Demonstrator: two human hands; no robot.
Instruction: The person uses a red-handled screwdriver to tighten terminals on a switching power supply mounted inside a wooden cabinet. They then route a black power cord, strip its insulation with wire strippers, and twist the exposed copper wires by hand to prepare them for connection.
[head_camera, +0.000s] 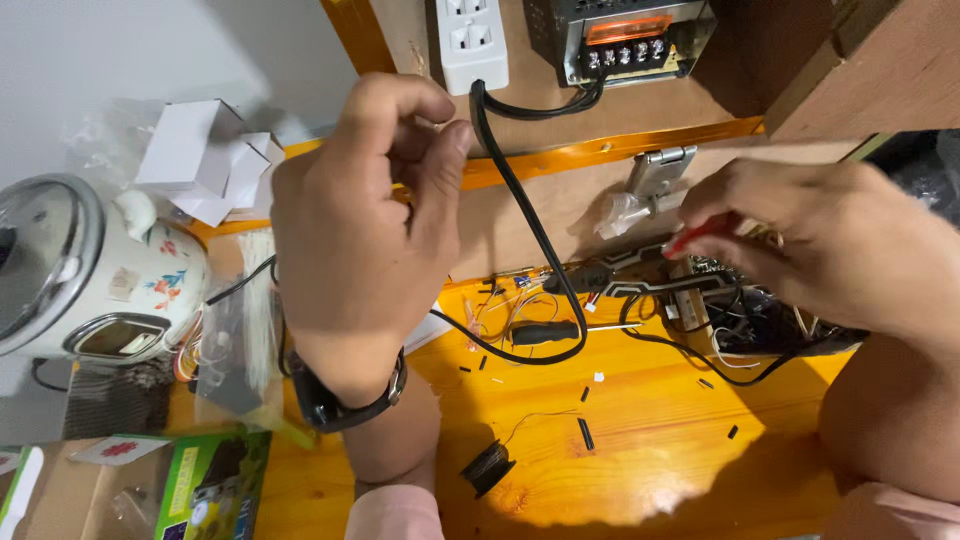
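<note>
My left hand (365, 220) is raised over the orange wooden table (650, 450), thumb and forefinger pinched together beside a thick black cable (520, 205) that runs down from a white power strip (472, 40). Whether it holds a thin wire I cannot tell. A dark watch sits on that wrist. My right hand (830, 245) grips a small red-handled tool (700, 232), its tip over a circuit board (690, 285) amid tangled wires. A black-handled screwdriver (545, 332) lies on the table between the hands.
A metal power supply (625, 40) with a terminal strip is mounted on the board at the top, a metal hinge (658, 170) below it. A floral rice cooker (90, 270) and white boxes (205, 155) stand left. A black wire spool (488, 466) and cut sleeve bits lie near.
</note>
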